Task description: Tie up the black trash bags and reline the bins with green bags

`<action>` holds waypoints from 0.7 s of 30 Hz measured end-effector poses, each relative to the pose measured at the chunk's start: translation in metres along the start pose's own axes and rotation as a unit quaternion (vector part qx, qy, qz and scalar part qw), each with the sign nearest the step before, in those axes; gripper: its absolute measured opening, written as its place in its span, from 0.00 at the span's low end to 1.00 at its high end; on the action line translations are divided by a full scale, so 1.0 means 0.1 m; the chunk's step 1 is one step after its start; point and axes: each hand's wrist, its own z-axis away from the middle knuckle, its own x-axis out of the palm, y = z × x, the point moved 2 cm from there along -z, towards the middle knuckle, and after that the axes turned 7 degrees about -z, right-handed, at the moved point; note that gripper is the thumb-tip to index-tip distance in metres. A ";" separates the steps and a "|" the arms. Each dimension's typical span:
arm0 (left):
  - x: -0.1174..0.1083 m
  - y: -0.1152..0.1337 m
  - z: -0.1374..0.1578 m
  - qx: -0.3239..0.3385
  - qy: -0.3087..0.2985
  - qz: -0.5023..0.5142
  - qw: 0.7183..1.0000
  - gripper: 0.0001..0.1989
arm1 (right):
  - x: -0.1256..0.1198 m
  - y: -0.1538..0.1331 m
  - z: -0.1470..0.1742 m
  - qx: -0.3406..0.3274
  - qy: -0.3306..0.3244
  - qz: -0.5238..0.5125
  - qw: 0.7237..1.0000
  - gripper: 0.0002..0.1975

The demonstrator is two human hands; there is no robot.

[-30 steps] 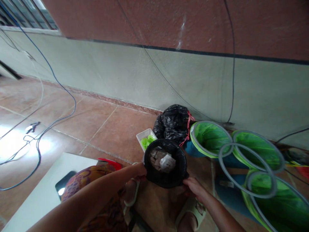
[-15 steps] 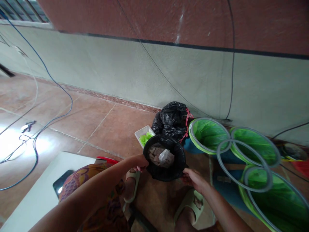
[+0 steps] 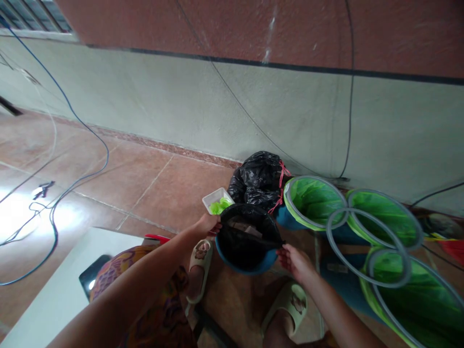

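Note:
Between my feet stands a blue bin [image 3: 250,269] with a black garbage bag [image 3: 266,222] inside it. The bag's near edge is pulled off the rim and stretched across the opening. Pinched at the left side of the bag is my left hand [image 3: 210,224]. My right hand [image 3: 293,260] grips the bag's edge at the right, beside the rim. Crumpled brownish paper [image 3: 246,227] shows inside the bag, partly covered by the raised edge. Behind the bin, a white tray [image 3: 207,198] holds bright green pieces.
A full black bag [image 3: 255,176] with pink ties leans by the wall. Green-lined bins [image 3: 314,203] with grey rims stand at right, a loose grey ring [image 3: 331,241] across them. A phone [image 3: 90,275] lies on a white surface [image 3: 54,304]. Cables [image 3: 78,181] run over the floor at left.
The bag's near edge has come off the bin's rim and moved inward over the paper, baring the blue rim. My left hand has moved up slightly; my right hand has shifted slightly right.

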 end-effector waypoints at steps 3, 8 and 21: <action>-0.01 0.13 0.01 0.047 0.007 0.059 0.997 0.06 | -0.02 -0.04 -0.02 -0.019 0.029 0.006 0.999 0.07; -0.06 0.24 -0.08 0.138 0.128 0.034 0.982 0.12 | -0.10 -0.11 -0.14 -0.059 0.082 0.020 0.995 0.07; 0.11 -0.17 -0.32 0.016 0.080 -0.053 0.995 0.14 | -0.08 0.10 -0.36 0.084 0.030 0.079 0.993 0.15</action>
